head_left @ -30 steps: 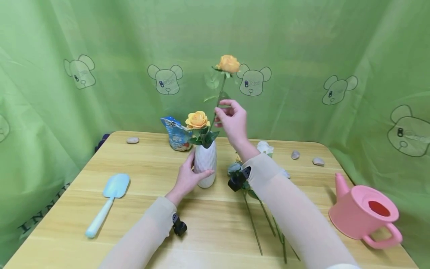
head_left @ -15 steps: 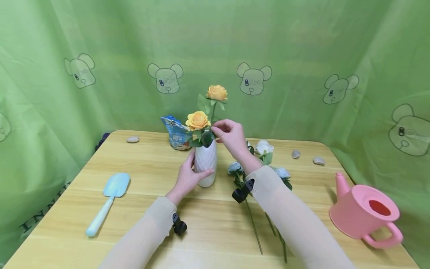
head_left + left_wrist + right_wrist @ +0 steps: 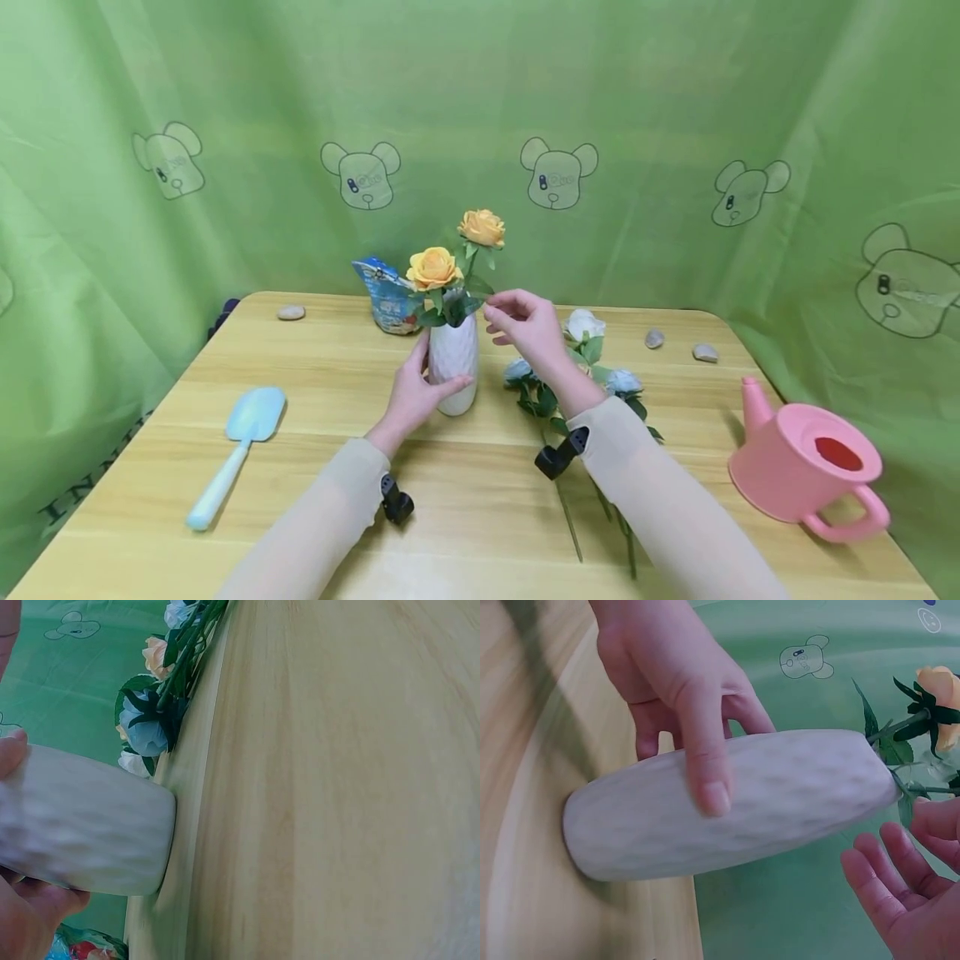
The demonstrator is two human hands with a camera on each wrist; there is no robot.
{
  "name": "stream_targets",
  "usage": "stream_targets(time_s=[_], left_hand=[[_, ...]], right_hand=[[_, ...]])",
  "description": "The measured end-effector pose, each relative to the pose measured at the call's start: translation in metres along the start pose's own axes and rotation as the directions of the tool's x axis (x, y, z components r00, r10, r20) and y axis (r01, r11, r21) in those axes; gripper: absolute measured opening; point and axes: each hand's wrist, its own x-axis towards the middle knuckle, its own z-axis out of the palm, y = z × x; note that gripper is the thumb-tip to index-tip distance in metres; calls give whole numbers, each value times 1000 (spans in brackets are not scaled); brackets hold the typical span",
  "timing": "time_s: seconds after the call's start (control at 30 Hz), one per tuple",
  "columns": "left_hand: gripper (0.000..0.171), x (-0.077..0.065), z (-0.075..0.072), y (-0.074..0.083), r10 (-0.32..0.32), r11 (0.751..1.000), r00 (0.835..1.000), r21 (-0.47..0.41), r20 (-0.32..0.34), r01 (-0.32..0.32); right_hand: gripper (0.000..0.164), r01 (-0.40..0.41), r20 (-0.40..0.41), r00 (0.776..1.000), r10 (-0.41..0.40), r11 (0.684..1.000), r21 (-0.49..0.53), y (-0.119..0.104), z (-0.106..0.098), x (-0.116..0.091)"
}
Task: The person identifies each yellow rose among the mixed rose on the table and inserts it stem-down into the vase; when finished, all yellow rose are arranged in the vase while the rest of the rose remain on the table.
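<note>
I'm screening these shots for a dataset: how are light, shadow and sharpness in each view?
Head: even light, fairly sharp, pale sheen on the near table, faint shadow by the watering can; left wrist: turned sideways, slightly soft, vase dimmer than the tabletop; right wrist: also sideways, dark shadow streak across the table.

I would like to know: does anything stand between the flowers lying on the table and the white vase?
No object visibly stands on the table between the lying flowers and the white vase. Only the right hand hangs over that gap, and leaves of the orange roses crowd the vase's mouth.
</note>
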Motion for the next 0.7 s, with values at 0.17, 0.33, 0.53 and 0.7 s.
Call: stream_targets(time_s=[0.17,0.33,0.53,0.7], left_hand=[[91,-1,0,-2,-8,1000,1000,0,-2,8],[91,-2,1,-4,3,1000,1000,0,8,-3],[92,-2,1,-3,1,1000,1000,1,9,-1],[92,-1,1,-3,0,1000,1000,11,3,0]], right_hand=[[24,-33,-3,999,33,999,17,10,-9,-11],[26,-66,-14,998,66,997,33,21,-22,-25],[29,-94,-14,995,94,995,29,33,-39,-39],[30,-129,-23,991,129,992,-16,40,-54,-51]])
